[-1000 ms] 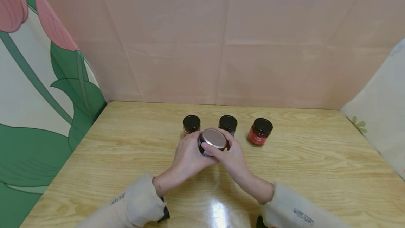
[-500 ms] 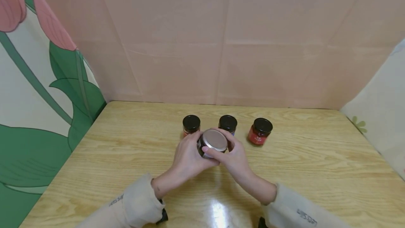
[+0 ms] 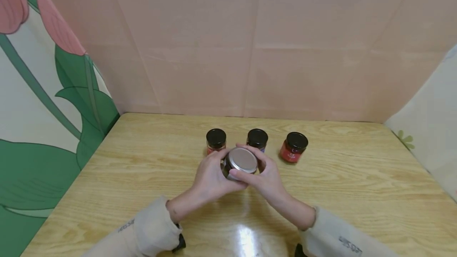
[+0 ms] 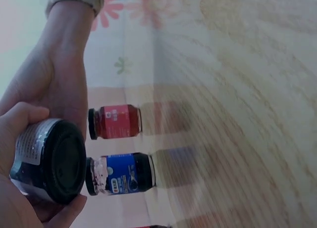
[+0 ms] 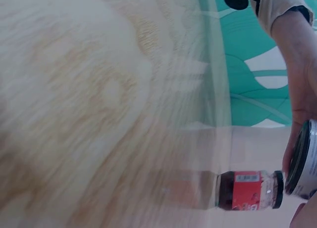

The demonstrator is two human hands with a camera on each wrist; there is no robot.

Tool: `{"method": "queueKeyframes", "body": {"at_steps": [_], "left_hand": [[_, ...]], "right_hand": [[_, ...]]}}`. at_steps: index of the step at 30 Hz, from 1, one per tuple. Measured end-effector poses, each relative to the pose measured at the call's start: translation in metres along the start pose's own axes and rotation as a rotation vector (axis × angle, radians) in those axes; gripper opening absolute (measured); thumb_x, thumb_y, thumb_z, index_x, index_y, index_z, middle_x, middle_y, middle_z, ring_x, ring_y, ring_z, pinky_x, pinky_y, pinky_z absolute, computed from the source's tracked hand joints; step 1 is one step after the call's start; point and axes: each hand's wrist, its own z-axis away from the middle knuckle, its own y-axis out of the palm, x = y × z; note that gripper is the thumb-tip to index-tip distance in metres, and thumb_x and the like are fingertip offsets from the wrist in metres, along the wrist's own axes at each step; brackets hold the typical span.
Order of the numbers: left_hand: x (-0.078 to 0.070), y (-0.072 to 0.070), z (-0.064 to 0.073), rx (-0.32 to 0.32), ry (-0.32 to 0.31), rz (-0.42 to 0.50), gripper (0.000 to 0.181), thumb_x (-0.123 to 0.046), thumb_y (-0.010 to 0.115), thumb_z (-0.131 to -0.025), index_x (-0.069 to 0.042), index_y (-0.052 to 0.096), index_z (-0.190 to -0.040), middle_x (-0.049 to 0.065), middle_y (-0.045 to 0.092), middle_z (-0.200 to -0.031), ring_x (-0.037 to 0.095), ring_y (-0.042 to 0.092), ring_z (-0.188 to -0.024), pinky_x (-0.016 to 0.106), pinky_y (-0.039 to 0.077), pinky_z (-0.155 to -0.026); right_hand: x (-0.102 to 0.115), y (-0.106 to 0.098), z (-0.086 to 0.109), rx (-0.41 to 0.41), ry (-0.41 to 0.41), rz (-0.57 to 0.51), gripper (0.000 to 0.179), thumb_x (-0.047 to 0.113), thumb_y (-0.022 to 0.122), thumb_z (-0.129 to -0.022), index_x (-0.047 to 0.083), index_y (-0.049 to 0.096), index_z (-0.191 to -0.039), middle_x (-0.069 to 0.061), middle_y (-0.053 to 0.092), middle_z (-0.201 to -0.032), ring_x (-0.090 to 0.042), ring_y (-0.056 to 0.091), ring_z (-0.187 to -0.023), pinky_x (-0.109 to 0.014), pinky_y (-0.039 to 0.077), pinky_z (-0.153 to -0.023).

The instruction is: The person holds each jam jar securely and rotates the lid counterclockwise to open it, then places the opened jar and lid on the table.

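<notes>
Both hands hold a small dark jar (image 3: 242,160) with a silver-rimmed, brownish flat top above the table's middle. My left hand (image 3: 208,175) grips its left side and lower part. From the right, my right hand (image 3: 267,177) curls round it near the top, thumb at the front of the rim. A black base and a white printed label on the jar (image 4: 64,161) show in the left wrist view. In the right wrist view only part of the jar (image 5: 304,161) appears at the right edge.
Behind the hands stand three black-lidded jars: a red-labelled one (image 3: 216,139) at left, a blue-labelled one (image 4: 124,174) in the middle, and another red-labelled one (image 3: 293,148) at right. They rest on a wood-grain table (image 3: 357,177), backed by a pink cloth (image 3: 192,50).
The held jar has shifted slightly right and toward the person, and the forearms have spread a little apart. Both hands keep their hold; the three standing jars stay in place.
</notes>
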Motion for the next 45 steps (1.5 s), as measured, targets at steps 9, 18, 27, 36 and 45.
{"method": "queueKeyframes", "body": {"at_steps": [9,18,27,36,45], "left_hand": [[0.008,-0.006,-0.001,0.154,0.025,0.160,0.065,-0.026,0.086,-0.062,-0.010,0.061,-0.120,-0.003,0.068,-0.104,0.012,0.062,-0.093,0.026,0.050,-0.080],[0.018,-0.012,-0.001,0.330,0.074,0.315,0.065,-0.017,0.086,-0.064,-0.007,0.059,-0.122,0.000,0.067,-0.111,0.013,0.060,-0.103,0.028,0.050,-0.090],[0.022,-0.015,0.000,0.396,0.133,0.374,0.059,-0.016,0.086,-0.064,-0.007,0.060,-0.116,0.000,0.066,-0.107,0.009,0.059,-0.102,0.028,0.050,-0.091],[0.021,-0.016,0.001,0.386,0.125,0.359,0.061,-0.018,0.085,-0.066,-0.010,0.060,-0.121,-0.001,0.066,-0.111,0.010,0.059,-0.104,0.029,0.050,-0.091],[0.010,-0.013,0.005,0.281,0.091,0.338,0.063,-0.020,0.086,-0.066,-0.006,0.060,-0.121,0.002,0.068,-0.112,0.013,0.061,-0.103,0.028,0.051,-0.087]], "right_hand": [[-0.008,-0.010,-0.001,0.139,-0.115,0.008,0.060,0.007,0.079,-0.075,0.011,0.057,-0.131,-0.005,0.059,-0.132,-0.012,0.054,-0.118,-0.025,0.041,-0.097],[-0.005,-0.016,-0.002,0.310,-0.229,0.033,0.066,0.005,0.080,-0.073,0.009,0.053,-0.133,-0.012,0.049,-0.143,-0.017,0.044,-0.132,-0.026,0.037,-0.105],[-0.001,-0.019,-0.004,0.410,-0.269,0.076,0.070,0.007,0.082,-0.071,0.007,0.052,-0.135,-0.010,0.047,-0.144,-0.021,0.040,-0.133,-0.037,0.031,-0.109],[0.002,-0.020,-0.001,0.368,-0.281,0.193,0.078,0.024,0.084,-0.071,0.012,0.048,-0.139,-0.003,0.044,-0.137,-0.022,0.037,-0.129,-0.061,0.027,-0.102],[0.002,-0.014,0.005,0.231,-0.269,0.222,0.079,0.017,0.085,-0.068,0.021,0.049,-0.138,-0.002,0.043,-0.133,-0.019,0.041,-0.120,-0.053,0.034,-0.097]]}}
